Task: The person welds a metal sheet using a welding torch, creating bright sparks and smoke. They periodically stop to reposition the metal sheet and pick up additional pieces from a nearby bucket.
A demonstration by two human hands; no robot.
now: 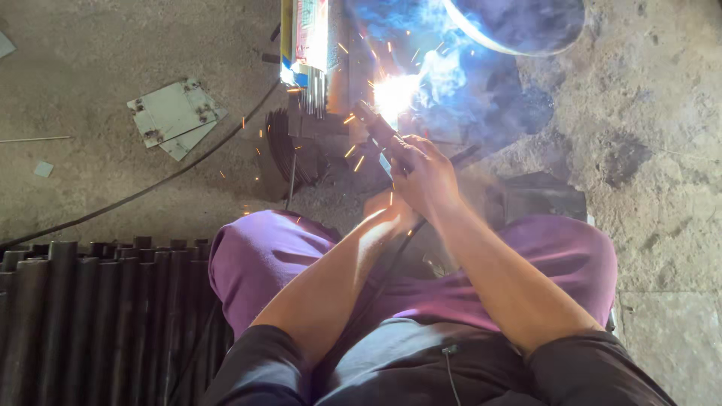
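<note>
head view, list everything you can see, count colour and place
welding arc: one, white-blue glare with orange sparks, top centre
smoke: one bluish cloud, right of the arc
electrode holder: one, dark, in the right hand, tip at the arc
welding rods: a bundle, grey, by a colourful packet, left of the arc
metal plates: a few, pale grey, on the floor, upper left
cable: one, black, across the floor at left
steel tubes: a stack, dark, lower left
concrete floor: grey, all around
trousers: purple, on both knees
left hand: under the right wrist
right hand: gripping the holder
</note>
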